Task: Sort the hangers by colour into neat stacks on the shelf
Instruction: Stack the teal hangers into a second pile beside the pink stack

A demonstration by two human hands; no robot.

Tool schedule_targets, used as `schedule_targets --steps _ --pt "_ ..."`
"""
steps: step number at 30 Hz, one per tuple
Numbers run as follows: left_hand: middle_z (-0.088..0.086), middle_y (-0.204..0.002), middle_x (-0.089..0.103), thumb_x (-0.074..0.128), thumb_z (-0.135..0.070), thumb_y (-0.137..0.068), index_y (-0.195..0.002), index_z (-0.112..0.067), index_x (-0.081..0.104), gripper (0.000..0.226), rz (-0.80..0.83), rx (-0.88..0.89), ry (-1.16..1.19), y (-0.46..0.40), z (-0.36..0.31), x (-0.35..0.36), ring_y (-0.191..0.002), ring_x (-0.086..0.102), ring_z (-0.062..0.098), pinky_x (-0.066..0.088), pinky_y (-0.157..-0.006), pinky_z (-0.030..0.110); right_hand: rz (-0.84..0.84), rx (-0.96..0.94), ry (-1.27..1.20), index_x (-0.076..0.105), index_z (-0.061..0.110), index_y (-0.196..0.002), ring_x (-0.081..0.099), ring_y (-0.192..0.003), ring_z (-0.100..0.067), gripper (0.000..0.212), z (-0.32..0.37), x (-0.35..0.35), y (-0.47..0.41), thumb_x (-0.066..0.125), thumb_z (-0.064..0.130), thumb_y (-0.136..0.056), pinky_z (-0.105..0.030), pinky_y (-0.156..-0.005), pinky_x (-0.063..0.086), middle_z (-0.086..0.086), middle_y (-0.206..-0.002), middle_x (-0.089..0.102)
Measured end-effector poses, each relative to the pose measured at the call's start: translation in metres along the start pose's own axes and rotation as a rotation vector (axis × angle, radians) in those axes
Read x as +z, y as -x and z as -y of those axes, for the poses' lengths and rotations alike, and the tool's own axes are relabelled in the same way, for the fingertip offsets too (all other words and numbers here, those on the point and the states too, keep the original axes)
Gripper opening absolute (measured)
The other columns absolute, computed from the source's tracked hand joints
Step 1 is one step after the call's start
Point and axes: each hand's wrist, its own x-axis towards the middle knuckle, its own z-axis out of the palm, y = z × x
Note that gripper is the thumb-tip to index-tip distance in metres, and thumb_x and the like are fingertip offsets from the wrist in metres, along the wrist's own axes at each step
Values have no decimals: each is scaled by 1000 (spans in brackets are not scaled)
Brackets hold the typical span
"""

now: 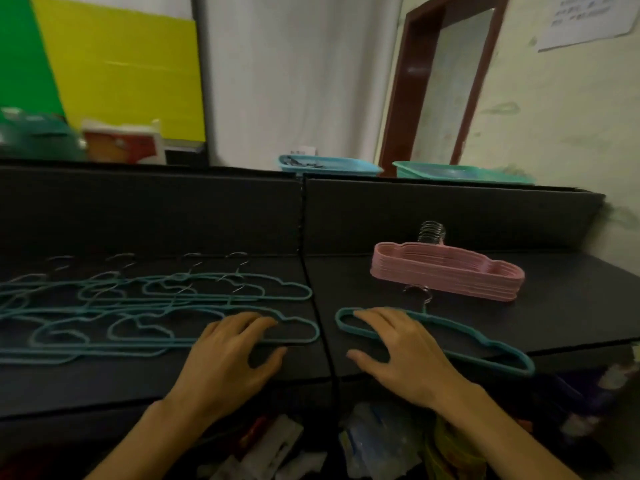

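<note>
Two bare hands down on the black shelf (571,299), palms down.

Left hand (228,355): fingers spread and slightly bent, tips lying over the right end of a teal hanger (301,332) at the edge of the scattered teal hangers (145,306). Thumb out to the right on the bare shelf. No closed grip that I can see, more a press than a hold.

Right hand (405,351): fingers splayed over the left end of a lone teal hanger (485,344), which sits diagonally on the right shelf section, its right end near the front edge. Thumb is splayed left, off the hanger. Also resting on it, not clasping.

Scattered teal ones overlap loosely across the left section, metal hooks pointing toward the back panel.

Pink hanger stack (446,271) is neatly piled on the right section, behind the lone teal hanger, hooks bunched at the back.

Behind the shelf: blue basket (329,165) and green basket (460,172). Clutter below the front edge, too blurred to identify.
</note>
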Motion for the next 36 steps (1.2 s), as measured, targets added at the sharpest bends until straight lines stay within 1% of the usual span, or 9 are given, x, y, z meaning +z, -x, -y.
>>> schedule_targets --steps 6,11,13,16,22,25,30,32,36 --pt "-5 -119 62 32 -67 -82 -121 -28 60 62 24 -234 -166 72 69 -39 -106 60 20 49 -87 37 70 -156 -69 35 31 -144 36 -131 -10 72 67 30 -30 39 70 -84 -28 -106 32 10 -141 42" --pt "-5 -124 59 33 -68 -81 -126 -30 57 63 33 -308 -196 95 116 -65 -114 56 20 45 -94 37 143 -149 -22 29 32 -147 32 -134 -11 95 108 41 -59 20 83 -67 -30 -109 30 10 -146 37" --pt "-4 -121 60 32 -68 -81 -124 -29 58 64 9 -296 -189 97 133 -71 -111 58 21 46 -91 38 167 -120 -28 28 33 -147 30 -137 -11 95 120 46 -73 29 84 -67 -31 -111 29 8 -150 34" --pt "-5 -115 63 31 -66 -81 -119 -28 61 62 -6 -241 -186 94 158 -76 -104 61 21 49 -86 38 219 -40 -64 29 34 -146 27 -139 -12 88 133 54 -93 54 75 -73 -32 -113 27 8 -152 31" --pt "-8 -103 66 38 -61 -80 -109 -28 66 52 -47 -89 -182 84 201 -83 -92 66 14 54 -76 33 259 101 -239 36 40 -141 34 -136 -12 100 152 61 -110 64 74 -51 -32 -111 32 10 -148 37" --pt "-9 -100 66 40 -63 -78 -107 -29 66 52 -31 -16 -177 80 217 -80 -89 66 13 54 -73 31 223 127 -277 45 42 -133 41 -131 -9 95 154 65 -111 69 77 -49 -31 -108 37 13 -140 46" --pt "-8 -103 66 41 -67 -78 -109 -30 65 54 13 51 -112 69 230 -76 -92 65 15 55 -76 33 63 105 -231 52 40 -124 42 -115 4 70 168 56 -99 84 47 -63 -13 -95 34 25 -122 48" --pt "-8 -103 66 42 -69 -77 -111 -32 64 55 32 75 -97 62 230 -74 -91 65 14 55 -76 33 2 114 -222 53 42 -121 42 -113 3 68 170 47 -91 82 54 -60 -8 -89 32 30 -118 46" --pt "-7 -108 66 43 -72 -74 -113 -31 64 60 104 98 -59 45 221 -69 -97 65 16 53 -80 36 -127 134 -212 50 52 -114 46 -108 6 70 168 25 -74 67 79 -51 -12 -88 35 29 -118 48"
